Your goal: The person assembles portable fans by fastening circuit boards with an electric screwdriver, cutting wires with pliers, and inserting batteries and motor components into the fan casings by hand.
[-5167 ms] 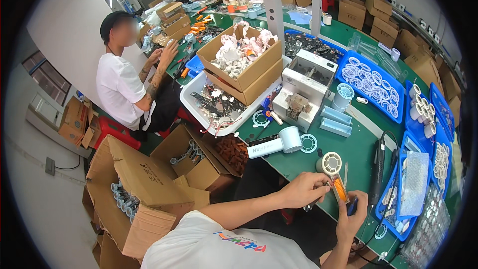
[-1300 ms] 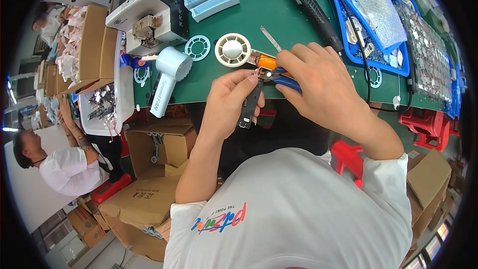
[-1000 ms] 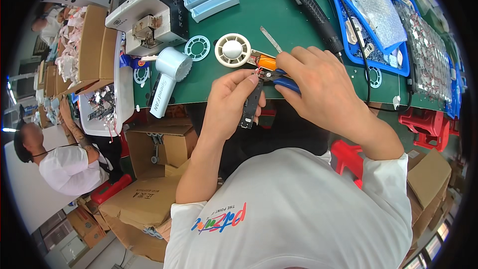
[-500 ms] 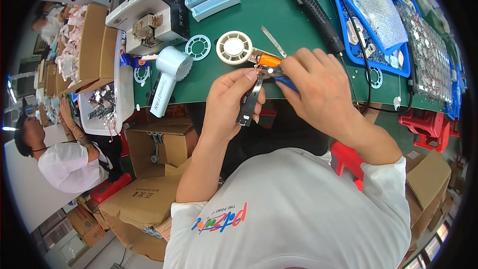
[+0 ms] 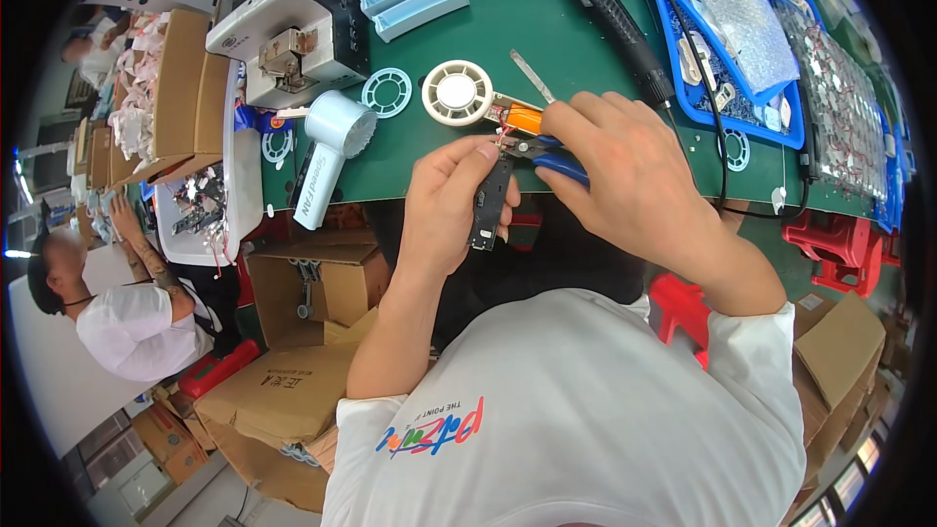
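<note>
My left hand (image 5: 441,200) is closed on a narrow black plastic piece (image 5: 486,210), its thumb and finger pinching near the upper end, where thin red wires run. In my right hand (image 5: 634,171) is a pair of blue-handled cutting pliers (image 5: 564,164), the jaws reaching the wires by the left thumb. Just beyond lies a round cream fan head (image 5: 457,93) with spokes. An orange cylindrical battery (image 5: 525,118) sits beside it, partly behind my right fingers. A flat metal strip (image 5: 531,75) points toward my right hand. Whether the jaws grip a wire, I cannot tell.
A light-blue handheld fan (image 5: 330,151) and a blue ring grille (image 5: 387,93) lie left, near a machine (image 5: 303,59). A black electric screwdriver (image 5: 615,24) and blue parts trays (image 5: 737,117) stand right. A person (image 5: 132,317) sits at far left.
The pliers have turned slightly, showing more of their handles and jaws. The black piece has rotated a little in my left hand. Both hands stay in nearly the same place.
</note>
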Demonstrator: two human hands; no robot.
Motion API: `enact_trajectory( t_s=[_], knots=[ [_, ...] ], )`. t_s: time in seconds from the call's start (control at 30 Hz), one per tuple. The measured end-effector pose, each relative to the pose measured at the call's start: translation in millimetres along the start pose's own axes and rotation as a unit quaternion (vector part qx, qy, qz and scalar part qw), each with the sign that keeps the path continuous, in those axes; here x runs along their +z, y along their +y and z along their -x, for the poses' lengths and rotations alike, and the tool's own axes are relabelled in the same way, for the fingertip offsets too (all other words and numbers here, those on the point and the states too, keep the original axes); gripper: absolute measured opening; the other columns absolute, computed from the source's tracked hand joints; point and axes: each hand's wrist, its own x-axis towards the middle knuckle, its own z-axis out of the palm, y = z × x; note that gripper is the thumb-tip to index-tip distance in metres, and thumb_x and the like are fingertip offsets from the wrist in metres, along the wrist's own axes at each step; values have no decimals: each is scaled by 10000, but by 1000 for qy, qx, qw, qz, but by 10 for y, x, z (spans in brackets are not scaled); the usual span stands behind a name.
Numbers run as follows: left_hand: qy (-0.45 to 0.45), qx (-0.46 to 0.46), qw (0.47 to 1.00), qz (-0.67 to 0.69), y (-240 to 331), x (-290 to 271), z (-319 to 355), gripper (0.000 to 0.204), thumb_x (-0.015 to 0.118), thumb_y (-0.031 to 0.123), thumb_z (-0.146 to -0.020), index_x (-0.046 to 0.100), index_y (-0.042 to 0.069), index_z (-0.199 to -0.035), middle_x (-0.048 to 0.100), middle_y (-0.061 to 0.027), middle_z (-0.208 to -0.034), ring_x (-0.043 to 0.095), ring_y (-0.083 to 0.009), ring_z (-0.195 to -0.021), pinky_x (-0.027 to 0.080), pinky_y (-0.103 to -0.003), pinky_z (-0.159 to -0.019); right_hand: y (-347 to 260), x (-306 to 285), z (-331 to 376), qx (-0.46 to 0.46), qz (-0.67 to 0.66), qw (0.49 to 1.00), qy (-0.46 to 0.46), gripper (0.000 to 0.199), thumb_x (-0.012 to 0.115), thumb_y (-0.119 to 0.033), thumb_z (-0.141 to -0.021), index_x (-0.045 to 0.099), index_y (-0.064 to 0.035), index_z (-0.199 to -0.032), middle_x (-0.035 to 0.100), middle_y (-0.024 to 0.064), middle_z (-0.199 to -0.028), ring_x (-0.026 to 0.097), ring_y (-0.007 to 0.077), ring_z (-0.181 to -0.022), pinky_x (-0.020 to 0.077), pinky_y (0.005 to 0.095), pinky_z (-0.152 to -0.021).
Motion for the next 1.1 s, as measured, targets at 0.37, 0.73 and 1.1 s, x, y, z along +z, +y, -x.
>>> enact_trajectory(
  t_s=[0.37, 0.73, 1.1],
  knots=[
    [-1, 4, 1000, 1, -12, -21, -12, 286, 558, 162, -1057, 688, -53, -1193, 702, -123, -723, 573, -130, -508, 492, -253, -446, -11, -5, -17, 7, 4, 1000, -12, 306, 814, -124, -831, 631, -77, -1072, 629, 77, -951, 610, 269, -845, 502, 386, -770],
    [-1, 1, 1000, -17, -12, -8, -6, 286, 559, 157, -1057, 690, -48, -1208, 701, -118, -727, 577, -130, -516, 487, -248, -455, 4, 14, -25, 1, 2, 1000, -8, 297, 813, -119, -833, 635, -79, -1067, 629, 77, -946, 613, 269, -844, 507, 389, -779],
    [3, -3, 1000, -20, -15, -5, -4, 286, 561, 159, -1058, 691, -48, -1208, 697, -117, -725, 567, -129, -507, 480, -249, -450, 26, 13, -31, -13, 11, 1000, -20, 282, 812, -117, -832, 638, -80, -1051, 624, 77, -935, 607, 256, -814, 501, 368, -715]
  ],
)
